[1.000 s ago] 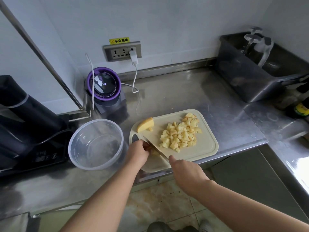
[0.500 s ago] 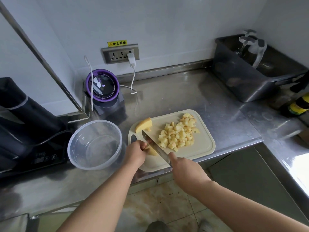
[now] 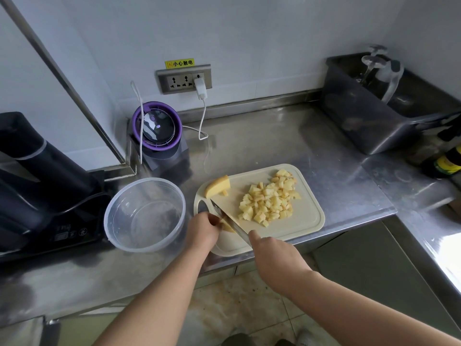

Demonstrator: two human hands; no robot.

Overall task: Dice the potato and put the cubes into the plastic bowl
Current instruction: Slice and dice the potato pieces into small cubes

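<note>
Head view: right hand (image 3: 272,253) is wrapped round the handle of a knife (image 3: 230,223), handle hidden in the fist. Blade runs out toward 10 o'clock, edge down on the board. Left hand (image 3: 203,229) sits at 9 o'clock of the blade, fingers curled over a potato piece (image 3: 226,227) and pinning it against the blade; most of that piece is covered. Both are over the near-left corner of a cream cutting board (image 3: 308,227). Pile of potato cubes (image 3: 269,201) lies mid-board, at 1 o'clock of the knife, apart from the blade. Uncut potato wedge (image 3: 217,186) sits at the board's 11 o'clock corner. Clear plastic bowl (image 3: 147,216) stands on the steel counter (image 3: 287,141) at 9 o'clock of the board, just beside it. Purple-ringed appliance (image 3: 157,127) is at 12 o'clock of the bowl, with a wall socket (image 3: 184,78) and white charger (image 3: 200,87) above. Black appliance (image 3: 37,171) at far 9 o'clock. Dark plastic bin (image 3: 374,121) at 2 o'clock, and a yellow-labelled bottle (image 3: 449,163) just right of it.
</note>
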